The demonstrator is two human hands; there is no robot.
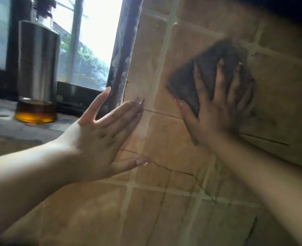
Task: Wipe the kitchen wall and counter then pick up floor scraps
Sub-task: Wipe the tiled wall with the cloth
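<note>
My right hand (pixel 215 103), fingers spread flat, presses the dark cloth (pixel 207 71) against the tiled wall (pixel 164 201), right of the window frame. It looks soft, limp, damp: palm pressure suits it. My left hand (pixel 100 139) braces open on tile.

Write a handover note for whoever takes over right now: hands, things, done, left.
Right hand: fingers straight, pressing the dark cloth flat on the tiled wall.
Left hand: open, fingertips on the wall beside the window frame.
Oil bottle stands on the counter by the window.
Done: wall wiping under way.
Left: finish wall, wipe counter, pick up floor scraps (floor not in view).
</note>
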